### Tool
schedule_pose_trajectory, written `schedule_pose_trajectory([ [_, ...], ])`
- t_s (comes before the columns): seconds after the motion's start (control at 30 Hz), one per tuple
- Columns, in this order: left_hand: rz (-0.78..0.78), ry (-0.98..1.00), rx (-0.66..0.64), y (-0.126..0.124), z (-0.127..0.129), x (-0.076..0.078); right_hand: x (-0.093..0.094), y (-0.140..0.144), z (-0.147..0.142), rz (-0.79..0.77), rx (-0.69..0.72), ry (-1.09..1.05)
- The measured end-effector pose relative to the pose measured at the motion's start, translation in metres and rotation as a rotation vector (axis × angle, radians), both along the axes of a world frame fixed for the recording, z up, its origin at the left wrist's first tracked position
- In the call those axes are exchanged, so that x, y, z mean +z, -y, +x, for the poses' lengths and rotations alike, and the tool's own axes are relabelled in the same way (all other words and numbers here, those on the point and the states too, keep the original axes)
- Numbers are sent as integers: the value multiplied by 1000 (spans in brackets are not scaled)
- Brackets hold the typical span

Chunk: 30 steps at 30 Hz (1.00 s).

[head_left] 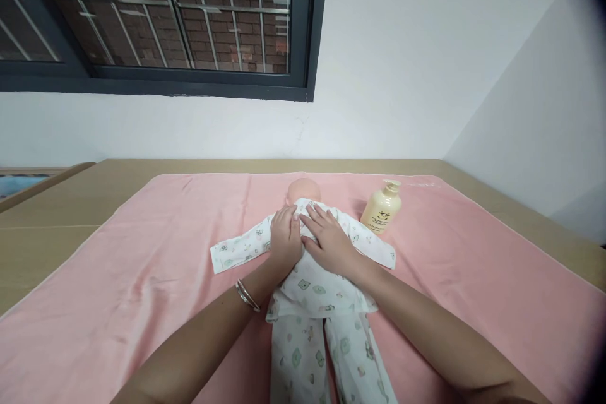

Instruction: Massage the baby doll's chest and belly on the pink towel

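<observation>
A baby doll (303,189) lies stretched out on a pink sheet (175,252), its smooth bald head at the far end and no face visible. It wears a white long-sleeved top (317,293) and matching trousers (303,353) with small green prints. My left hand (285,237) rests on the left of the doll's upper torso, its fingers extended and close together. Beside it, my right hand (330,240) lies flat on the top with fingers spread. Both sleeves of the top reach out sideways. My palms hide the middle of the upper torso.
A pale yellow pump bottle (381,208) stands on the sheet to the right of the doll's head. The sheet covers a wooden surface (61,227) that meets a white wall (379,76). A dark-framed window (189,82) with metal bars is at upper left.
</observation>
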State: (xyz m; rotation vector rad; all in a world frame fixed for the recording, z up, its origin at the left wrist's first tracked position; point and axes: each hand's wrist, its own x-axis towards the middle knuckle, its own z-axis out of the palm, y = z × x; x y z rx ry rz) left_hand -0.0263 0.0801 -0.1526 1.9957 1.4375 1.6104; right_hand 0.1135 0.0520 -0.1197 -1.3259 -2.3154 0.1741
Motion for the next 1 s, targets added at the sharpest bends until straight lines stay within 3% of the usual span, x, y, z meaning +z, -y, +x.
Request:
schedule_pose_trajectory([
  [0.1, -6, -3, -7, 0, 0, 1, 9, 3, 4, 30, -5, -51],
  [0.23, -4, -3, -7, -1, 0, 2, 23, 9, 8, 190, -56, -180],
  [0.3, -4, -1, 0, -1, 0, 2, 20, 8, 7, 207, -71, -179],
  [0.47, -11, -12, 20, -1, -1, 1, -4, 0, -1, 69, -21, -9],
  [0.6, -28, -27, 14, -2, -2, 1, -6, -3, -2, 74, -31, 1],
  [0.73, -21, -4, -14, -1, -2, 5, 0, 5, -5, 93, -55, 46],
  [0.87, -44, 75, -35, 8, 0, 8, 10, 32, -9, 126, -91, 190],
  [1.0, -184, 213, -106, 27, 11, 19, 38, 63, 11, 56, 118, 341],
])
